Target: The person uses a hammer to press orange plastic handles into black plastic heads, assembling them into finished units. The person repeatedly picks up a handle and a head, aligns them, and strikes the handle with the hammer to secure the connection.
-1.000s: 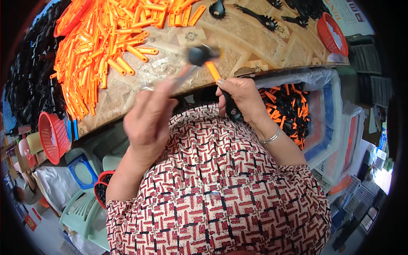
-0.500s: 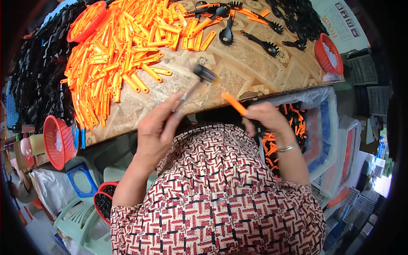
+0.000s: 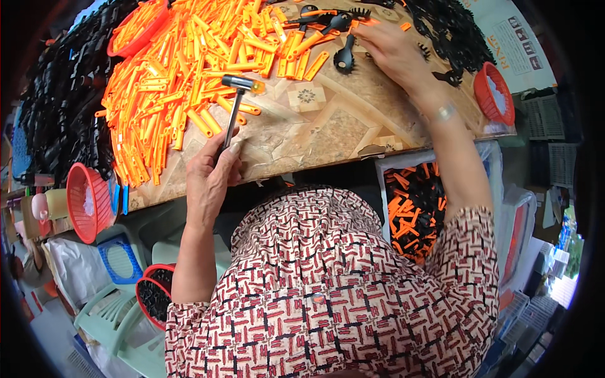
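Note:
My left hand (image 3: 211, 173) is closed round the handle of a small mallet (image 3: 234, 116), which stands up with its black and amber head above the orange handles. My right hand (image 3: 397, 60) reaches across to the far part of the table. Its fingertips are at the upper end of a black pasta server (image 3: 345, 58); whether they grip it is hard to see. Beside that lie more black utensil heads (image 3: 339, 22), some joined to orange handles. A large heap of loose orange handles (image 3: 189, 69) covers the table's left half.
A red basket (image 3: 167, 28) of orange handles stands within the heap. Black parts pile up at the far left (image 3: 60, 113) and far right (image 3: 441, 31). Red baskets (image 3: 88, 201) (image 3: 493, 94) sit at both table ends. Below right is a bin of orange-handled black utensils (image 3: 409, 214).
My right hand has left the bin side, without the orange-handled piece it held, and moved up to the far utensils. My left hand has shifted left, and the mallet now stands more upright.

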Motion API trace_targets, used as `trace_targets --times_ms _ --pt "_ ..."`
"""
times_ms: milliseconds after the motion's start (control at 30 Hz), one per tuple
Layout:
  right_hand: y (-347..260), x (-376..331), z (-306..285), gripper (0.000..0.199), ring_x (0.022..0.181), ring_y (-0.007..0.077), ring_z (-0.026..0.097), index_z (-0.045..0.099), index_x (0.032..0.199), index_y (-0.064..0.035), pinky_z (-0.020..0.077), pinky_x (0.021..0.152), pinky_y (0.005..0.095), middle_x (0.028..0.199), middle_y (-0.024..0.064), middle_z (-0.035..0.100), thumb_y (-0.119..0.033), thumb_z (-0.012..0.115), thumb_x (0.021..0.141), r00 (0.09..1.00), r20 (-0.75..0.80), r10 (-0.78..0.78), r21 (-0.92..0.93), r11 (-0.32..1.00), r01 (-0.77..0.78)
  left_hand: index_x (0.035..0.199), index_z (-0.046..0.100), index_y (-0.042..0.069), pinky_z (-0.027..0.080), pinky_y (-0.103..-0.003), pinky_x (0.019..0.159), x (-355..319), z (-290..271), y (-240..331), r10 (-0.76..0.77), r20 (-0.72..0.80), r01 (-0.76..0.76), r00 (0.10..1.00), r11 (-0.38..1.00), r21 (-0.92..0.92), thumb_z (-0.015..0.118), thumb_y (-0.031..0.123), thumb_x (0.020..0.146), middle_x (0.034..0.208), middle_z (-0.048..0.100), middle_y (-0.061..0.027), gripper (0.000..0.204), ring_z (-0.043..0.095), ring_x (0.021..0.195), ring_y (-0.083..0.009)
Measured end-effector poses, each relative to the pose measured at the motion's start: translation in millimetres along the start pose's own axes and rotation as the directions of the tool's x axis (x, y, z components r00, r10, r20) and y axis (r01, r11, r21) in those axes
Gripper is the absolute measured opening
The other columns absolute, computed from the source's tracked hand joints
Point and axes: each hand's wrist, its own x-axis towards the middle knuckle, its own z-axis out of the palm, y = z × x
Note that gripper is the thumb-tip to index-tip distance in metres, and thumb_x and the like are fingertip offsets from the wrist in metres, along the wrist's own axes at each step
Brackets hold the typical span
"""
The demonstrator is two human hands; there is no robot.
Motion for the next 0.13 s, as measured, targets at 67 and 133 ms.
trace_targets --times_ms 67,133 --pt "9 32 40 0.027 0.114 0.0259 0.062 0.066 0.12 -0.0095 0.0475 0.097 0.0322 0.122 0.0106 0.066 -0.014 0.065 0.094 0.994 0.095 -0.063 -0.149 0.986 0.076 0.132 0.061 0.006 0.041 -0.019 0.054 1 1 -4 0.018 -0.045 -0.018 0.999 1.0 0.003 0.063 0.019 0.1 0.073 0.054 0.0048 0.035 0.05 0.06 -0.0034" --pt "4 56 56 0.017 0.132 0.0257 0.052 0.067 0.11 -0.0099 0.0357 0.115 0.0505 0.125 0.0119 0.066 -0.016 0.059 0.095 0.97 0.098 -0.224 -0.147 0.96 0.237 0.132 0.063 0.008 0.046 -0.019 0.056 0 -5 -8 0.059 -0.032 -0.058 0.998 0.998 0.029 0.064 0.02 0.1 0.072 0.055 0.0042 0.033 0.053 0.061 -0.0043"
